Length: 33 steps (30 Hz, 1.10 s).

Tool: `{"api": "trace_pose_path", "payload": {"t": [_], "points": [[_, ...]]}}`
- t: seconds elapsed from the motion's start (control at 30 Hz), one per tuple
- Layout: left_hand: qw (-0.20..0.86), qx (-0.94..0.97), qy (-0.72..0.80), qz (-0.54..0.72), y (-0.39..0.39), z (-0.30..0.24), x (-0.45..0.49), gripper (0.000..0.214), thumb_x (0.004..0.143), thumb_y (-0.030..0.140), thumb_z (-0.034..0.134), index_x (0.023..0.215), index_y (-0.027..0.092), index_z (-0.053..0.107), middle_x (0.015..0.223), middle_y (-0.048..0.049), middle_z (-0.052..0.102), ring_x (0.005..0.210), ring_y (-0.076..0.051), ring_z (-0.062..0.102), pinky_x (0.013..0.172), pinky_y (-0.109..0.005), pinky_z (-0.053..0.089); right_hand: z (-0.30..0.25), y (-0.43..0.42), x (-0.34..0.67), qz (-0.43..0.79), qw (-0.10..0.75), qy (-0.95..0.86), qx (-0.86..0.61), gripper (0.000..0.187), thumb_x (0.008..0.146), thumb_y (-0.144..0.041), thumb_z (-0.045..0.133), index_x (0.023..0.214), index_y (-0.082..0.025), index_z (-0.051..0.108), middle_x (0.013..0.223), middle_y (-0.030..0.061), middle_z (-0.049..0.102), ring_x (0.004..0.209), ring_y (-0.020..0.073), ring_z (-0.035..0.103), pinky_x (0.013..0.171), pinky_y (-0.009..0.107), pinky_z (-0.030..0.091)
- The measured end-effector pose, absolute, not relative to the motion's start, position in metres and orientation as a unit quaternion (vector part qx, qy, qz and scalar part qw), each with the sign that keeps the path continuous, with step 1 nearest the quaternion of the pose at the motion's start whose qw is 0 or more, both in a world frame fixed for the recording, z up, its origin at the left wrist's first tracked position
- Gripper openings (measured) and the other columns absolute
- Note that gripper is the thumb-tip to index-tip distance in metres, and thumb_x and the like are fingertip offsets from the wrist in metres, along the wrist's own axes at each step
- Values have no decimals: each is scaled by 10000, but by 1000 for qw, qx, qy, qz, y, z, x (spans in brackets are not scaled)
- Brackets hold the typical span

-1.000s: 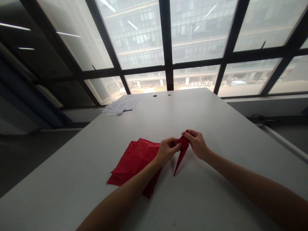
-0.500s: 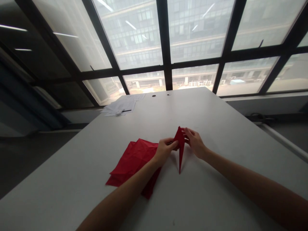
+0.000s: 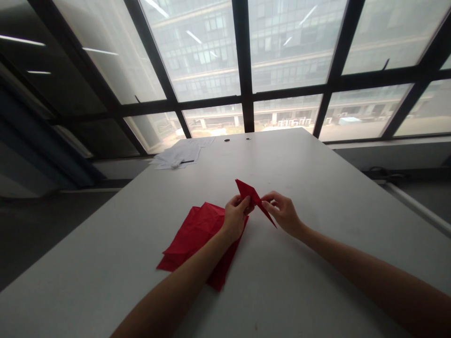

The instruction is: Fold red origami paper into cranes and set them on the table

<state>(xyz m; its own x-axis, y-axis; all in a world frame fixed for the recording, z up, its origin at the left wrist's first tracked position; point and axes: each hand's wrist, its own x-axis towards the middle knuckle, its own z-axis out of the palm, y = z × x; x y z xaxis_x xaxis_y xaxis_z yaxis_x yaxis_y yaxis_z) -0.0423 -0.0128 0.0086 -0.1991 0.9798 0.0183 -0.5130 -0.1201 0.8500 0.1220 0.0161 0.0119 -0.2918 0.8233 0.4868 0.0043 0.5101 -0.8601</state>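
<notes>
A folded piece of red paper (image 3: 248, 190) is held up over the table, tilted so that its long narrow point slants down to the right. My left hand (image 3: 237, 217) pinches its wide part between thumb and fingers. At the paper's right edge, my right hand (image 3: 282, 211) has thumb and fingertips closed on the start of the narrow point. Creased sheets of red paper (image 3: 197, 230) lie on the table to the left, partly covered by my left forearm.
The white table (image 3: 299, 281) reaches to a large window. White printed papers (image 3: 181, 154) with a dark pen (image 3: 187, 162) lie at its far left. Dark cables (image 3: 384, 173) sit beyond the right edge, and a blue curtain (image 3: 45, 141) hangs at left.
The folded paper has turned from hanging straight down to slanting, its top now to the left and its point to the right. My right hand has shifted down along its edge.
</notes>
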Motion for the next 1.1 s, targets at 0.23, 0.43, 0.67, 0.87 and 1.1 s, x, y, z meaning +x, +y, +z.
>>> {"api": "trace_pose_path", "payload": {"t": [0.23, 0.43, 0.67, 0.87, 1.1], "points": [[554, 352, 384, 650, -15, 10, -40, 284, 719, 290, 835, 893, 122, 686, 948, -92, 712, 819, -177, 666, 772, -321, 511, 5, 22, 120, 356, 508, -712, -330, 147, 821, -306, 693, 765, -189, 624, 719, 5, 644, 655, 154, 588, 594, 283, 469], [471, 438, 421, 639, -17, 12, -41, 314, 668, 238, 857, 926, 123, 719, 893, -75, 725, 738, -155, 629, 725, -295, 480, 4, 23, 120, 357, 510, -705, -340, 145, 804, -272, 696, 729, -186, 607, 679, -4, 622, 606, 141, 547, 561, 276, 437], [556, 342, 378, 657, -13, 11, -43, 300, 681, 219, 861, 925, 140, 706, 916, -57, 714, 769, -140, 647, 742, -283, 500, 5, 27, 128, 388, 501, -731, -252, 214, 876, -130, 492, 893, -202, 693, 872, 40, 645, 797, 172, 605, 653, 289, 491], [619, 286, 337, 650, -13, 13, -47, 299, 686, 222, 871, 910, 142, 689, 860, -27, 703, 716, -100, 639, 705, -231, 505, 5, 32, 136, 299, 483, -803, -180, 319, 863, -184, 649, 1159, -293, 695, 1128, 85, 586, 1005, 220, 585, 690, 320, 523], [650, 299, 335, 613, -16, 13, -45, 308, 706, 249, 861, 928, 139, 677, 849, -31, 698, 710, -108, 637, 670, -227, 496, 11, 24, 137, 247, 501, -809, -184, 208, 853, -286, 718, 1061, -288, 713, 1114, 89, 585, 1041, 244, 586, 813, 401, 548]]}}
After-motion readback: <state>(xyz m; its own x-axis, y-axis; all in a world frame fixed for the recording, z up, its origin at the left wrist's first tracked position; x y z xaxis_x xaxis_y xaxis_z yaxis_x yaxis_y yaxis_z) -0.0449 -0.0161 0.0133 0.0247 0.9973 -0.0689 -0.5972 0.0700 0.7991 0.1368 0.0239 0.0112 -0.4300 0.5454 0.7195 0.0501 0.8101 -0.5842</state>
